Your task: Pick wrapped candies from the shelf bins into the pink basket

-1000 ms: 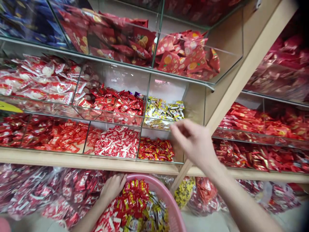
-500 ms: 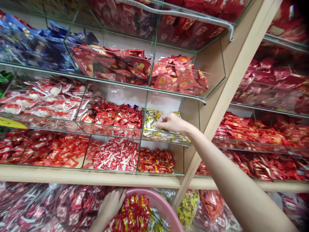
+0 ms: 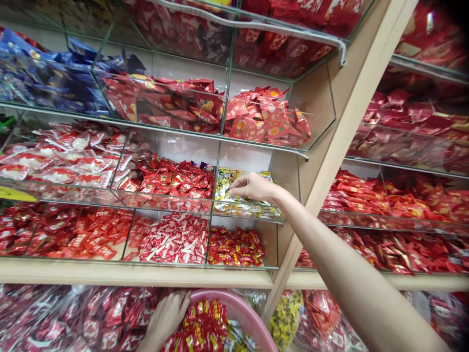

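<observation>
My right hand reaches over the front glass into a compartment of yellow-and-white wrapped candies. Its thumb and fingertips are pinched together just above the pile; whatever is between them is too small to make out. Below the shelf, my left hand has its fingers curled over the left rim of a pink plastic basin. Red-and-yellow wrapped candies fill the basin's left part, with yellow-and-white candies lying at their right.
Glass dividers split the shelves. Red candies lie left of my right hand, more red-and-yellow candies below it. A slanting wooden post stands to the right. Clear bags of candy sit beneath the wooden ledge.
The view has shifted slightly. My right hand stays pinched over the yellow-and-white candies, and my left hand keeps its place on the basin rim.
</observation>
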`<state>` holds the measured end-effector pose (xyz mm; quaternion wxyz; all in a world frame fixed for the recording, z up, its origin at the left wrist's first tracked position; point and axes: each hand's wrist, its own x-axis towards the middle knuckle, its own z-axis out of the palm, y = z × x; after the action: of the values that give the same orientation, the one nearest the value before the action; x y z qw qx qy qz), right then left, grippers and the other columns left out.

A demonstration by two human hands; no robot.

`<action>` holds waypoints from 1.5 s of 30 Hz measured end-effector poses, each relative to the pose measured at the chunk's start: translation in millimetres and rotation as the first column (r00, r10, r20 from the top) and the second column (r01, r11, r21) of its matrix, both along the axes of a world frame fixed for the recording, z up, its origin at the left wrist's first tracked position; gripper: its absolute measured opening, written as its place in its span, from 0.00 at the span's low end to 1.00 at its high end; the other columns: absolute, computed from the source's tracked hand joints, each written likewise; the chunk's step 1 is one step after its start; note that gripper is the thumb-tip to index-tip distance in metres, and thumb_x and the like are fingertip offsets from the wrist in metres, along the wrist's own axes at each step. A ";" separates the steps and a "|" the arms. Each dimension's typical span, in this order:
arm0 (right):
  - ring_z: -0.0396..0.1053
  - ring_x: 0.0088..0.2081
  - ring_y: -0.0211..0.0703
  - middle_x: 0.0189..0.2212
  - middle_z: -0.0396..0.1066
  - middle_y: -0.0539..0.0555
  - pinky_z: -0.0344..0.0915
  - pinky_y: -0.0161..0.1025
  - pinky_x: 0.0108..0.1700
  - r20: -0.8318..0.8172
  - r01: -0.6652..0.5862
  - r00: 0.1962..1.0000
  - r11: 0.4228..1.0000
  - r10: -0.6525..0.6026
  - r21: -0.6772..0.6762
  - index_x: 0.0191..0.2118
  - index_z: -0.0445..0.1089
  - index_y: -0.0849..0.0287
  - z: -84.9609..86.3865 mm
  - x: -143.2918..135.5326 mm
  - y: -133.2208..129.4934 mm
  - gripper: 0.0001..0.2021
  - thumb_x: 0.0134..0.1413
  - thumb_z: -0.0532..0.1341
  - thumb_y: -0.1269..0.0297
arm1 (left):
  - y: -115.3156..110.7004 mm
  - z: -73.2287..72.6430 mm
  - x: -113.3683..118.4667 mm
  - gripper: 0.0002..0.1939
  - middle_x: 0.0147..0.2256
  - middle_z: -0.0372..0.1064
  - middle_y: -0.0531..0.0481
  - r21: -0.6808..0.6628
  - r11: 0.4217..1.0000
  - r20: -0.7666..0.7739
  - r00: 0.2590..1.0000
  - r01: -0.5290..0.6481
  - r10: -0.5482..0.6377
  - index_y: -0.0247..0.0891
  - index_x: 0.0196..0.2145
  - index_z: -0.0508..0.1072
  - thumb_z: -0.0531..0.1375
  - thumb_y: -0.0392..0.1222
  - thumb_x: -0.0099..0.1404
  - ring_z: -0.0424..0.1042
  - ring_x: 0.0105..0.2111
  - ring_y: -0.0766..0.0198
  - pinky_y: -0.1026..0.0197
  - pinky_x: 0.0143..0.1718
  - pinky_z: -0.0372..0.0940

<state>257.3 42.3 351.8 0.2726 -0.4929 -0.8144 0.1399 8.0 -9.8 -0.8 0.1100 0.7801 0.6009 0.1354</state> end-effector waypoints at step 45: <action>0.64 0.29 0.32 0.25 0.66 0.46 0.63 0.34 0.36 -0.105 -0.245 0.968 0.953 0.229 -0.180 0.31 0.66 0.62 -1.9 6.0 17.6 0.12 0.34 0.63 0.76 | 0.9 3.0 0.7 0.20 0.39 0.72 0.46 -0.005 1.000 -0.015 1.000 0.003 -0.004 0.40 0.44 0.70 0.41 0.44 0.67 0.70 0.42 0.57 0.59 0.43 0.61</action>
<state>263.4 59.9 349.9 0.2388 -0.4093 -0.8383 0.2698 8.7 -8.9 2.2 0.1076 0.7819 0.6006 0.1278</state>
